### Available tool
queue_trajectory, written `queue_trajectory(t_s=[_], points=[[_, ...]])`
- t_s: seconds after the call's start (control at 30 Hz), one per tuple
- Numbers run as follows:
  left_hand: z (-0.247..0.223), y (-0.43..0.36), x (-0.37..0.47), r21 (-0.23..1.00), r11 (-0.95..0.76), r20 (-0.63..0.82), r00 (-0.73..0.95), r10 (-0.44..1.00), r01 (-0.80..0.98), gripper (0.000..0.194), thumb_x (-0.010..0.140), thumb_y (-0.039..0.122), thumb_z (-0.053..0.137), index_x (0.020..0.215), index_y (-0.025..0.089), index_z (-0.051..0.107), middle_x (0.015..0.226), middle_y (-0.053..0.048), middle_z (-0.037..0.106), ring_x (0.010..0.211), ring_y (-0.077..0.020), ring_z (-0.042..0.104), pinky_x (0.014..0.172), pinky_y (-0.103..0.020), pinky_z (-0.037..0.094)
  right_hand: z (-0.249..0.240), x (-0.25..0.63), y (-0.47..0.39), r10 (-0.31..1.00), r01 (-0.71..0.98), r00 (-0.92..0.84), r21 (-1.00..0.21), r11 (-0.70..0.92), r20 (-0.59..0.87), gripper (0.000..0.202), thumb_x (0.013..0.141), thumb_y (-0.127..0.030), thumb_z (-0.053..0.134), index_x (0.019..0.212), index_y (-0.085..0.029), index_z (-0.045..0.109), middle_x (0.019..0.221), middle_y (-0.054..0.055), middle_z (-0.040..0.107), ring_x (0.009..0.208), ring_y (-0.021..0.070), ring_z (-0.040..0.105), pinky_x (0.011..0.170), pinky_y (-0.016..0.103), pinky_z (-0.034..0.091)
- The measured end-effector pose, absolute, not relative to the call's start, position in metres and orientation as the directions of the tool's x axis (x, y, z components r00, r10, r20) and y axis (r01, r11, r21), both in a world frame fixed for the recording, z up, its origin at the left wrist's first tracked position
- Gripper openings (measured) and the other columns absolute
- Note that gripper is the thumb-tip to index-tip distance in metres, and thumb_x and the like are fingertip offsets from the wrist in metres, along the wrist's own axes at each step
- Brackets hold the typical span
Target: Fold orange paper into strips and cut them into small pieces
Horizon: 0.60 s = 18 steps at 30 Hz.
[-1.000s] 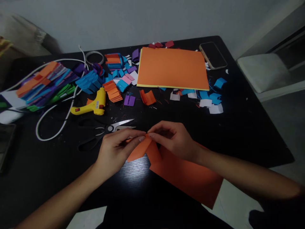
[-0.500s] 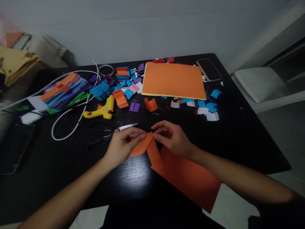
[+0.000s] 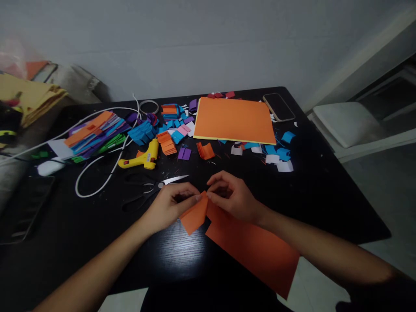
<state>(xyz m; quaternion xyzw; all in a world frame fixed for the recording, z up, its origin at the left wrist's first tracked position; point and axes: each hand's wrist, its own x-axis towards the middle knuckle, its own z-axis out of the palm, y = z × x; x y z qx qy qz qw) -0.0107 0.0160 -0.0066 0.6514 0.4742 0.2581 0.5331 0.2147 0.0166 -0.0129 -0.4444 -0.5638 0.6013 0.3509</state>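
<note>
Between my two hands is a small folded piece of orange paper [image 3: 194, 216], its top corner raised above the table. My left hand [image 3: 172, 203] pinches it between thumb and fingers. My right hand [image 3: 232, 195] has its thumb and fingertips closed at the same top corner. Under my right hand and forearm lies a larger orange sheet [image 3: 256, 251], reaching past the table's near edge. Just beyond my left hand, black-handled scissors [image 3: 159, 185] lie with their blades pointing right.
A yellow glue gun [image 3: 143, 159] lies behind the scissors, beside a looped white cable [image 3: 87, 195]. Folded coloured paper strips [image 3: 97, 134] are heaped at the left. An orange sheet stack [image 3: 234, 119] and a phone [image 3: 278, 107] lie at the back; another phone [image 3: 29, 208] is at left.
The small orange paper has turned so its free end hangs lower, and its strip over the large sheet no longer shows. Both hands stay close together; the view has tilted up slightly.
</note>
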Motion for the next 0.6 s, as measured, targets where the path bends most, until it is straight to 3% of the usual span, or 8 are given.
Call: queue_trajectory(t_s=[0.4, 0.6], points=[[-0.0025, 0.0134, -0.007, 0.912, -0.112, -0.096, 0.471, 0.877, 0.394, 0.021, 0.096, 0.029, 0.064, 0.081, 0.017, 0.072, 0.07, 0.0, 0.067, 0.065, -0.0125, 0.058, 0.059, -0.022, 0.043, -0.0085, 0.215, 0.012, 0.889, 0.094, -0.419, -0.983, -0.159, -0.184, 0.025, 0.086, -0.028, 0.078, 0.104, -0.021, 0.061, 0.082, -0.001, 0.074, 0.069, 0.0126, 0.068, 0.063, 0.025, 0.049], [-0.0033, 0.0124, -0.0057, 0.918, -0.147, -0.031, 0.436, 0.899, 0.369, 0.022, 0.097, 0.03, 0.063, 0.08, 0.017, 0.071, 0.068, 0.0, 0.066, 0.063, -0.0121, 0.057, 0.058, -0.022, 0.044, -0.0069, 0.2147, 0.0124, 0.869, 0.088, -0.43, -0.969, -0.232, -0.247, 0.02, 0.086, -0.029, 0.077, 0.1, -0.02, 0.066, 0.083, 0.001, 0.073, 0.074, 0.0142, 0.068, 0.069, 0.026, 0.051]])
